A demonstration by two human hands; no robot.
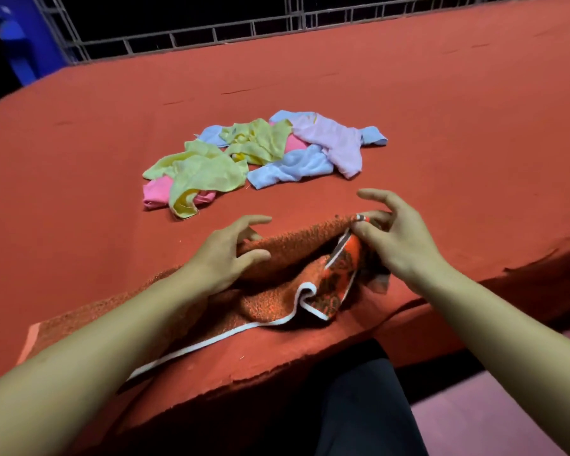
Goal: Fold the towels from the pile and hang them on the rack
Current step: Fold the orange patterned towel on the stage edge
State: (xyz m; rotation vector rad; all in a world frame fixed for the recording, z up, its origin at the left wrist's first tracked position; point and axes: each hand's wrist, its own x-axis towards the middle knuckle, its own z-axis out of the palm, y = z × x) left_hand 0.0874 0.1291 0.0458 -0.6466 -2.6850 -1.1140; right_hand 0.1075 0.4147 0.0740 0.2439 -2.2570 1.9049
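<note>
Both hands are on the orange towel [287,258] at the near edge of the red table [408,110]. The left hand [224,255] has curled fingers gripping a raised fold at the towel's middle, and the right hand [392,232] pinches the white-trimmed corner between thumb and fingertips, its other fingers spread loose above. The towel's long axis runs from the near left, under the left forearm, up toward the right hand, so the bunched end sits between the 2 hands and the flat tail trails back along the table edge. The pile of towels [260,156], yellow, pink, blue and lilac, lies farther out on the table, well apart from the hands and slightly nearer the left one. No rack can be made out here; a metal frame [211,31] stands beyond the far edge. The fold looks barely begun: the right hand's corner likely needs carrying across toward the left end.
</note>
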